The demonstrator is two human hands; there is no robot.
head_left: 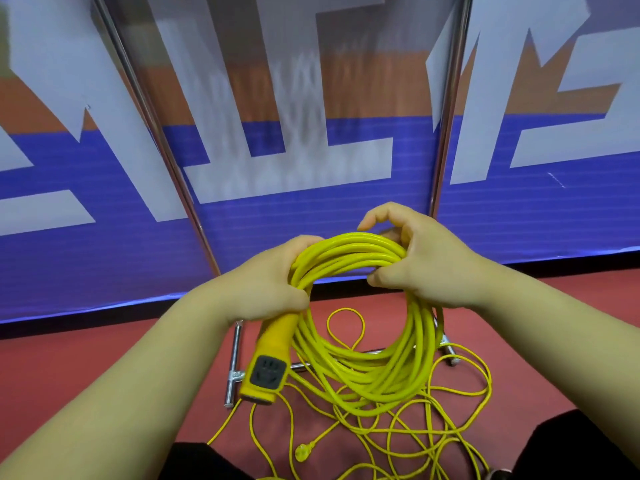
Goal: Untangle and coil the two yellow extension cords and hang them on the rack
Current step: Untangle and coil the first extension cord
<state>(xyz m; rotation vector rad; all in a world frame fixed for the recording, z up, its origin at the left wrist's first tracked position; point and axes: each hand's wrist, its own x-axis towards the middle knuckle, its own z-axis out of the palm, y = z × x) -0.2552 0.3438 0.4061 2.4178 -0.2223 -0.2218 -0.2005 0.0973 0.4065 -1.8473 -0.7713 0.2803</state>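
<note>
Yellow cord (381,372) coiled tidily, socket end (267,370) dangling; fingers (298,244) of left hand (263,282) and right hand (427,259) curl round it.

We cannot see the fingers of the left hand (266,282): the coiled cord (363,368) hides them. The loose cord (304,451), near, is cut off by the bottom edge. The rack (233,362) has far poles that are blurred and cut off above.

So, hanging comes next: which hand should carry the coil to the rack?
Probably left: the left hand grips the whole coil just above the socket; the right hand holds its top.
</note>
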